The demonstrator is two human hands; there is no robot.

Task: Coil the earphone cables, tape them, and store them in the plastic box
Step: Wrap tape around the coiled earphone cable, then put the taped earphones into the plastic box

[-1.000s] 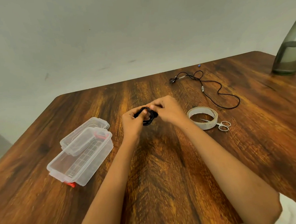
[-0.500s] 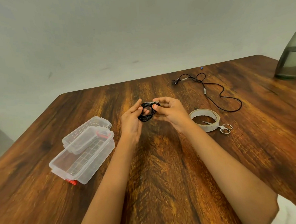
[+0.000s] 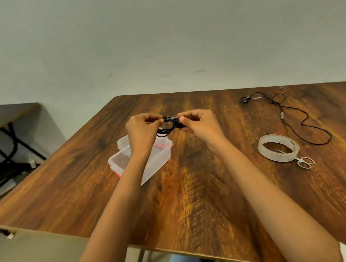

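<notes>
Over the middle of the dark, streaky-grained wooden table (image 3: pixel 192 190), both hands are raised above the surface with a small coil of black earphone cable (image 3: pixel 168 127) pinched between them. The left hand (image 3: pixel 141 130) has its fingers curled in, thumb and fingertips nipping the coil's left side; the right hand (image 3: pixel 200 125) is curled the same way and pinches the right side, with a pale, shiny strip across the top of the coil between the two thumbs. Loops of the coil sag below the grip. Directly beneath the left wrist sits the clear rectangular plastic box with a red catch (image 3: pixel 159 156); the left forearm crosses in front of it and hides its middle, so I cannot tell how its lid sits. Off to the right, well apart from the hands, lies a flat roll of clear tape (image 3: pixel 279 158), and a small pair of silver scissors (image 3: pixel 305 161) pokes its blades inside the ring with the handles outside it. Beyond the roll, a second black earphone cable (image 3: pixel 282 115) trails loose and uncoiled toward the far edge, near a tiny blue object (image 3: pixel 280 88). At the far left stands another grey-topped table with black legs (image 3: pixel 9 114).
</notes>
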